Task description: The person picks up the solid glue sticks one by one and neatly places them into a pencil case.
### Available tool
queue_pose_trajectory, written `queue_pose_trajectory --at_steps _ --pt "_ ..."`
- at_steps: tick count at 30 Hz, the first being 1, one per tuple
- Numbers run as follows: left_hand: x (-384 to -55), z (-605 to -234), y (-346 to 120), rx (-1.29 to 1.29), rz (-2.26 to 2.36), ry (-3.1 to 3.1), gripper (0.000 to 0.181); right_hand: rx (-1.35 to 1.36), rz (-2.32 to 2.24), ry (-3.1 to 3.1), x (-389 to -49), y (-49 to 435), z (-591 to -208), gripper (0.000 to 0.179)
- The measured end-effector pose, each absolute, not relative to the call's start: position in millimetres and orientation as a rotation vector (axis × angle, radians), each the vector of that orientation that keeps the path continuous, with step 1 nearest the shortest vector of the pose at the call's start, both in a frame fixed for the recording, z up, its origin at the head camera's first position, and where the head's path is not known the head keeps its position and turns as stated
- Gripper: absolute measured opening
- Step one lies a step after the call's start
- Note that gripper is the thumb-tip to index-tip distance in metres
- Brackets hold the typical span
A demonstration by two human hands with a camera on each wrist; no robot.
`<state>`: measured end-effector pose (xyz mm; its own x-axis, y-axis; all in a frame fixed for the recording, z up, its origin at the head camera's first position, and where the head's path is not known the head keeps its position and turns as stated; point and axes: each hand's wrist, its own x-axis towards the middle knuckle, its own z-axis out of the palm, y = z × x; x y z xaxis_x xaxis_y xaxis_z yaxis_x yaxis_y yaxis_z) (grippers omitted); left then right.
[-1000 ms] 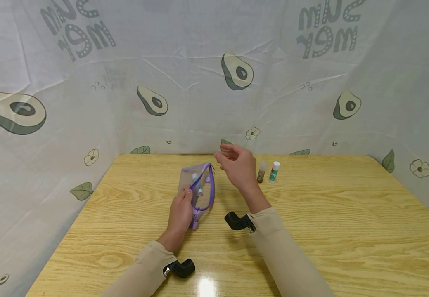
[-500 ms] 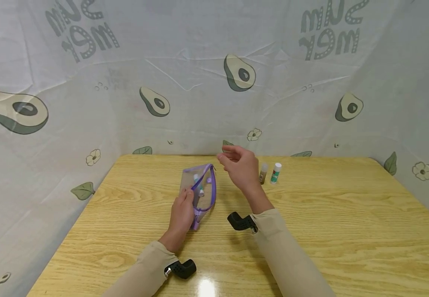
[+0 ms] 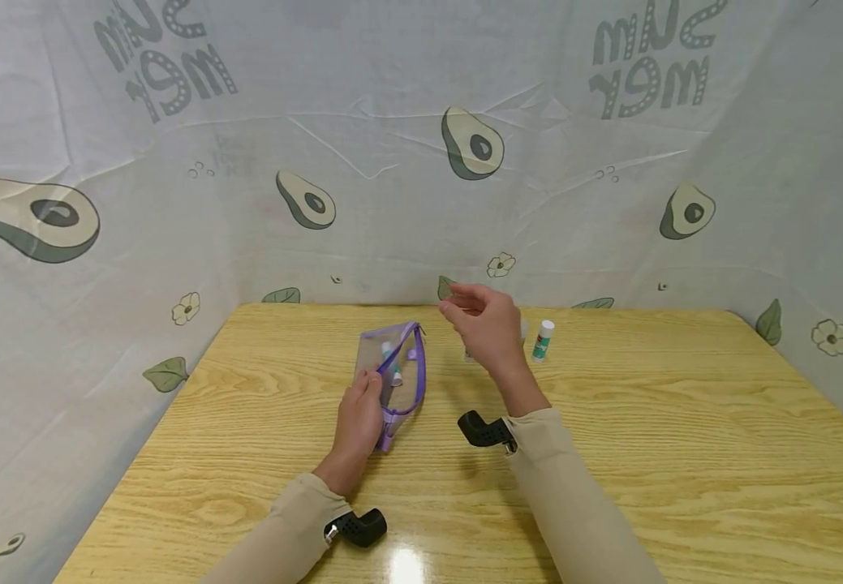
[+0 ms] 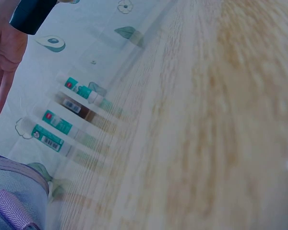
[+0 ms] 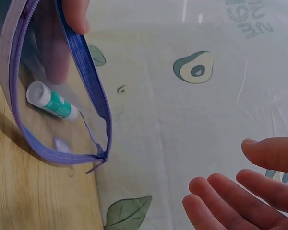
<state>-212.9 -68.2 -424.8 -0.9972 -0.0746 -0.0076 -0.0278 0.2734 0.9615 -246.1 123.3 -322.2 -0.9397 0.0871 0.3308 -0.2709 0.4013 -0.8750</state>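
Note:
My left hand (image 3: 358,414) grips the near left side of a clear, purple-edged zipper pouch (image 3: 421,381), its thumb at the zipper edge. The pouch is unzipped, its mouth facing right. Inside lies a glue stick (image 5: 57,103) with a green label and white cap, beside a small purple piece (image 3: 411,354). Right of the pouch, my right hand (image 3: 485,324) hovers above the table, fingers apart and holding nothing. Beyond it, several sticks stand upright: green-labelled glue sticks (image 4: 57,122) and a brown one (image 4: 74,106). In the head view, my right hand hides most of them.
One glue stick (image 3: 543,341) stands in plain sight right of my right hand. The wooden table (image 3: 647,454) extends to both sides. An avocado-print cloth (image 3: 392,243) hangs along its back and sides.
My right hand has shifted slightly right, away from the pouch, and now covers most of the brown stick. An edge of another stick shows left of it. The left hand keeps its grip.

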Motion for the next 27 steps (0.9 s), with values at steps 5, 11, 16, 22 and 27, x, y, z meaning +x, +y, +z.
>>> queue_pose_trajectory --at_steps 5,11,16,22,27 --pt "-214 -424 -67 0.112 -1.852 -2.487 0.052 0.135 1.544 -2.327 -245 134 -320 0.036" --pt "-212 -423 -67 0.138 -1.837 -2.505 0.051 0.114 1.528 -2.299 -244 147 -320 0.038" --pt "-212 -423 -67 0.142 -1.843 -2.508 0.051 0.097 1.518 -2.298 -245 157 -320 0.039" --pt "-211 -423 -67 0.143 -1.853 -2.503 0.051 0.028 1.532 -2.276 -244 170 -314 0.038" --pt "-211 -422 -67 0.123 -1.844 -2.492 0.051 -0.025 1.519 -2.226 -242 181 -310 0.038"
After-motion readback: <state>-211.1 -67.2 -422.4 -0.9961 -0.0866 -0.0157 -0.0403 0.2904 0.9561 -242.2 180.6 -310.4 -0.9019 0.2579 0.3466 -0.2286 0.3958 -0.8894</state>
